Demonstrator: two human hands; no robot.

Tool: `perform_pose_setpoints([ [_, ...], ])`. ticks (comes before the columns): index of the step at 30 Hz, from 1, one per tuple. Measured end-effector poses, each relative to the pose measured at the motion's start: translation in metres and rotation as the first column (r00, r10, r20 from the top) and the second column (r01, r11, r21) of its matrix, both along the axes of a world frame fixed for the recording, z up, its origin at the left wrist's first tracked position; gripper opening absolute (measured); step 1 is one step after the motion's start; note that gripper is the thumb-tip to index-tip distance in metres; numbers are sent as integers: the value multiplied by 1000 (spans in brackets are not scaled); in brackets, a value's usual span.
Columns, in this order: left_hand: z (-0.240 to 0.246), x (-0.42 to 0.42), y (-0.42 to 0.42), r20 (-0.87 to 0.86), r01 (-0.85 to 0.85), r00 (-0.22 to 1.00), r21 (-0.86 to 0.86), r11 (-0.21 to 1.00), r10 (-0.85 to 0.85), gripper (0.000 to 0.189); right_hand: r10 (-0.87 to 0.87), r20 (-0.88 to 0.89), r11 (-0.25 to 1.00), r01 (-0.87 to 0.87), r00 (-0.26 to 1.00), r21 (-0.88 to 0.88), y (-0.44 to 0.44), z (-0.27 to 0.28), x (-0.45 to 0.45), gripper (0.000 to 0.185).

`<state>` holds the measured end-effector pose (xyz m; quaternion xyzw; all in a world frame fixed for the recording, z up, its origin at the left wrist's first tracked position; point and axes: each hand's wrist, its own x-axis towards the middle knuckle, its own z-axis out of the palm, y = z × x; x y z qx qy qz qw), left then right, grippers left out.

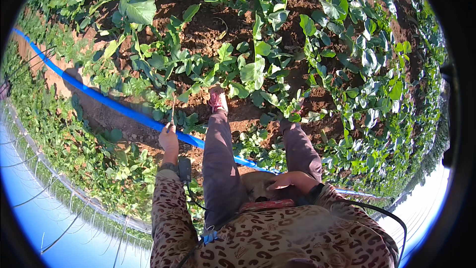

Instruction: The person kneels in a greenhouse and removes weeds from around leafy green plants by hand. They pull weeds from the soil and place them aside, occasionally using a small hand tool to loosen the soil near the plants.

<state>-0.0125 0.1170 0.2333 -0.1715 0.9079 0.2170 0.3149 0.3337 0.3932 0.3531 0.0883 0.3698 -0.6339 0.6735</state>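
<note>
My left hand [168, 139] is closed around the lower end of a thin brown stick [173, 106], which points up towards low green plants beside a blue hose [126, 111]. My right hand [288, 181] rests at my lap, its fingers on a light brown bag or cloth [256, 184] between my thighs; whether it grips this cannot be told. A red band [266, 205] lies just below the bag. A small dark box [184, 169] with a cable is at my left wrist.
Leafy green plants [253, 70] grow in brown soil [208, 33] all around. My pink shoe [217, 98] stands among them; leaves partly hide the other foot. The blue hose crosses behind my legs. Thin curved hoops [67, 229] line the field's edge at lower left.
</note>
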Motion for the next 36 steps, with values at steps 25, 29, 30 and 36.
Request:
perform_pose_setpoints([
  [25, 284, 267, -166, 439, 584, 732, -11, 812, -521, 19, -689, -58, 597, 611, 723, 520, 164, 77, 139, 43],
  [29, 289, 329, -167, 392, -471, 785, -127, 873, 480, 23, -323, -104, 731, 317, 941, 605, 178, 88, 169, 40],
  [30, 289, 335, -168, 408, -222, 877, -126, 967, 254, 23, -245, -180, 767, 304, 953, 564, 177, 93, 170, 40],
  [36, 259, 353, -162, 436, -654, 712, 123, 747, 551, 19, -357, 11, 714, 265, 934, 648, 168, 123, 131, 41],
])
